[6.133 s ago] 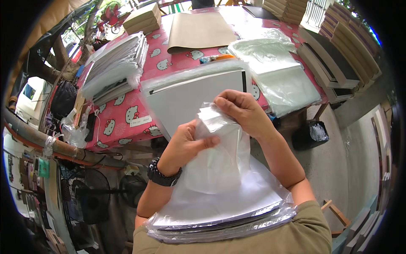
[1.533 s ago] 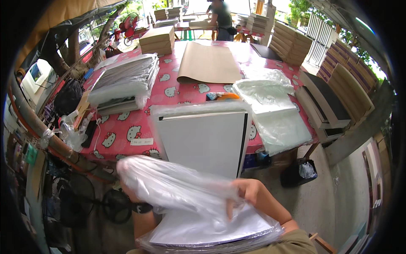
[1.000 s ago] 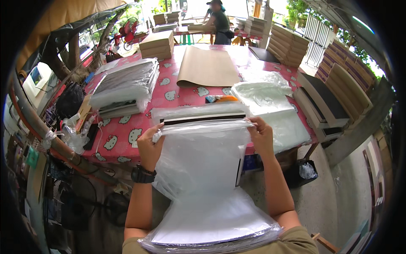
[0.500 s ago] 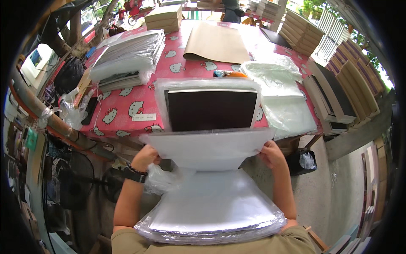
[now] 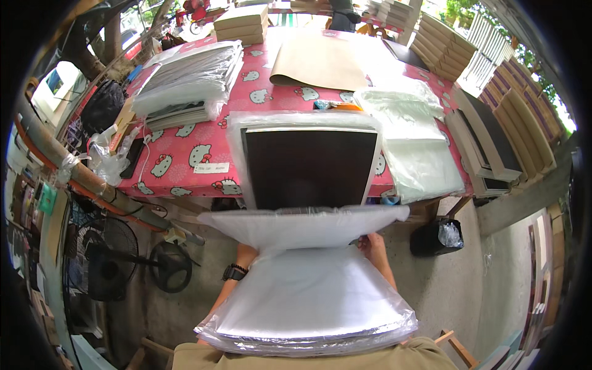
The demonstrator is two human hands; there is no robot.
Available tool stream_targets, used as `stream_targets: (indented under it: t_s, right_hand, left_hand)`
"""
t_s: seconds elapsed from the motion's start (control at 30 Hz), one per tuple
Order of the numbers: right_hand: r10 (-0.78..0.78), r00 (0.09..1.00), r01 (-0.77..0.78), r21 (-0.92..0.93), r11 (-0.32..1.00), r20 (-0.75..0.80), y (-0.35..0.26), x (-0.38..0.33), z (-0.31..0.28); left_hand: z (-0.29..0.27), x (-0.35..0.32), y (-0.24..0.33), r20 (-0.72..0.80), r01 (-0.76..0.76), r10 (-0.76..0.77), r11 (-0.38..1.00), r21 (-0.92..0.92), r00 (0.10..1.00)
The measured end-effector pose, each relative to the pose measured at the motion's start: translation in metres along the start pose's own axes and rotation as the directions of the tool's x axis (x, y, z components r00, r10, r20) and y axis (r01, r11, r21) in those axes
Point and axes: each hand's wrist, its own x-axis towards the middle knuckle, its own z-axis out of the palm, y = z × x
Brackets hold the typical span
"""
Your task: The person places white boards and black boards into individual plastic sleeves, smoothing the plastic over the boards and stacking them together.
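Observation:
A flat black panel with pale edges lies partly inside a clear plastic bag, resting at the table's near edge. The bag's loose mouth hangs toward me and bows over my hands. My right hand is under its right side, fingers bent against the plastic and partly covered. My left hand is hidden behind the bag; only the forearm with a black watch shows. Across my lap lies a stack of clear plastic bags, just below the hanging mouth.
The table has a pink patterned cloth. On it are a wrapped stack at left, brown paper behind, and more plastic bags at right. A fan stands lower left, a black bin lower right.
Both hands have moved inward and down from the bag's side corners to beneath its mouth. The mouth has sunk lower, baring more of the black panel.

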Motion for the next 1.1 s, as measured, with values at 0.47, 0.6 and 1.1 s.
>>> stream_targets:
  t_s: [0.47,0.6,1.1]
  right_hand:
    - [0.371,0.833,0.058,-0.732,0.679,0.410,-0.068,-0.036,0.024]
    - [0.382,0.816,0.059,-0.720,0.691,0.434,-0.065,-0.033,0.022]
    - [-0.431,0.891,0.069,-0.895,0.442,-0.144,0.109,0.058,-0.035]
  left_hand:
    - [-0.038,-0.016,0.030,0.189,0.209,-0.131,0.849,-0.486,0.973]
    - [-0.041,-0.013,0.038,0.172,0.127,-0.067,0.924,-0.362,0.983]
    - [-0.027,-0.007,0.039,0.119,0.251,-0.223,0.899,-0.359,0.968]
